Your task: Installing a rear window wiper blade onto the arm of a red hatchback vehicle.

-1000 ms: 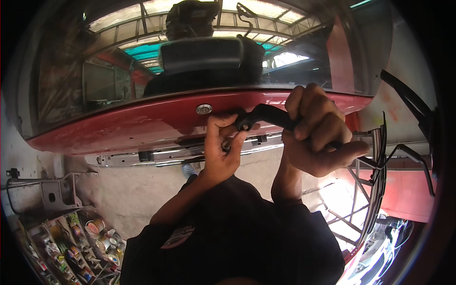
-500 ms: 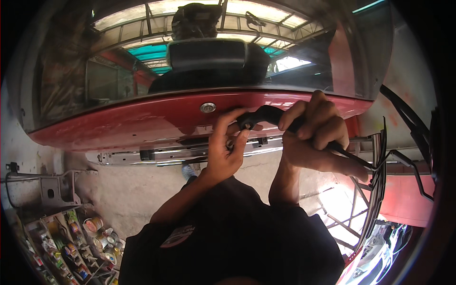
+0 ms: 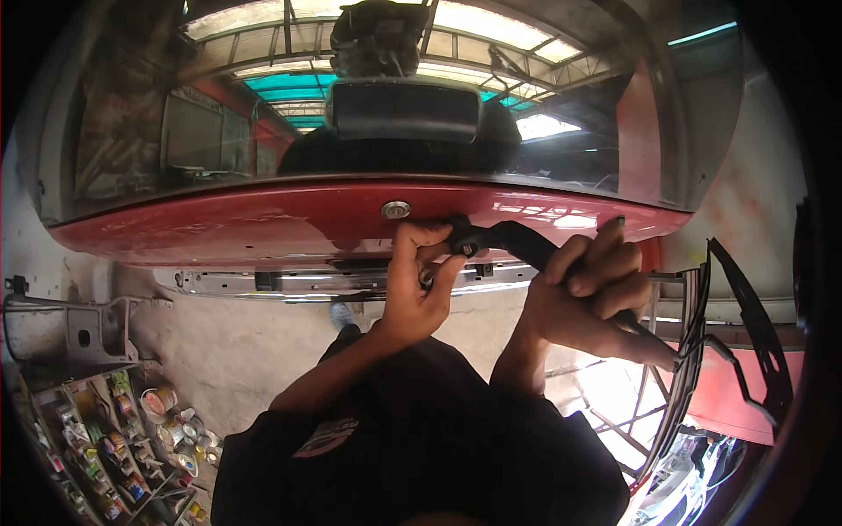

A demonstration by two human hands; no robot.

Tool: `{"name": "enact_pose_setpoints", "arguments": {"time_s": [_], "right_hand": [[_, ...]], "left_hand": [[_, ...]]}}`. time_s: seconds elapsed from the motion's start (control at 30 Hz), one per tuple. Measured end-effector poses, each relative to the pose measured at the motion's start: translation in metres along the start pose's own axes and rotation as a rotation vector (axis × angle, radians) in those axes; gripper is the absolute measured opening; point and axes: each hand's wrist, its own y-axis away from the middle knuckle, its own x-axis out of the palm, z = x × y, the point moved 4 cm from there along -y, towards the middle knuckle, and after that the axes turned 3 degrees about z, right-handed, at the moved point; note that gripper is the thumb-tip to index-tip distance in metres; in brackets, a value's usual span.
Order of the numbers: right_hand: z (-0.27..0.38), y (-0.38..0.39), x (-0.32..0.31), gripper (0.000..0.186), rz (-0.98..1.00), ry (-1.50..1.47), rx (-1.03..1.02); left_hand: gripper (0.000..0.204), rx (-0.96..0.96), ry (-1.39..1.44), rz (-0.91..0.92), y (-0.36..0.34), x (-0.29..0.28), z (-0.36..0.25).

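My left hand [image 3: 417, 294] pinches the pivot end of a black wiper arm [image 3: 516, 241], just below a round silver lock [image 3: 395, 210] on the red rear panel [image 3: 246, 230] of a vehicle. My right hand [image 3: 588, 307] is wrapped round the middle of the arm, its fingertips curled over the black housing. The arm's thin bent rod and black blade [image 3: 761, 346] hang out to the right, over a pale red surface. Part of the arm is hidden behind my fingers.
Dark rear glass [image 3: 219, 140] spans the top, reflecting a roof. A metal bumper beam [image 3: 333, 285] lies below the panel. A bracket [image 3: 83, 337] and a shelf of cans [image 3: 96, 438] stand at left, several tins on the floor beside them. Dark metal framework [image 3: 653, 412] is at lower right.
My right hand and the wiper arm have moved a little down, and the blade at the right has swung lower. My left hand keeps its pinch. The panel appears slightly shifted in view.
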Motion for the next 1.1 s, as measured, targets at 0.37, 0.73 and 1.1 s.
{"name": "enact_pose_setpoints", "arguments": {"time_s": [0.37, 0.73, 1.1], "right_hand": [[-0.003, -0.015, 0.004, 0.079, -0.035, 0.05, 0.082], [-0.019, -0.02, -0.002, 0.079, -0.25, -0.053, 0.217], [-0.047, -0.031, -0.021, 0.072, -0.451, -0.085, 0.511]], "left_hand": [[0.025, 0.092, 0.079, 0.07, -0.001, 0.0, -0.001], [0.023, 0.05, -0.032, -0.001, 0.002, -0.012, 0.013], [0.025, 0.008, -0.065, 0.008, 0.001, -0.01, 0.006]]}}
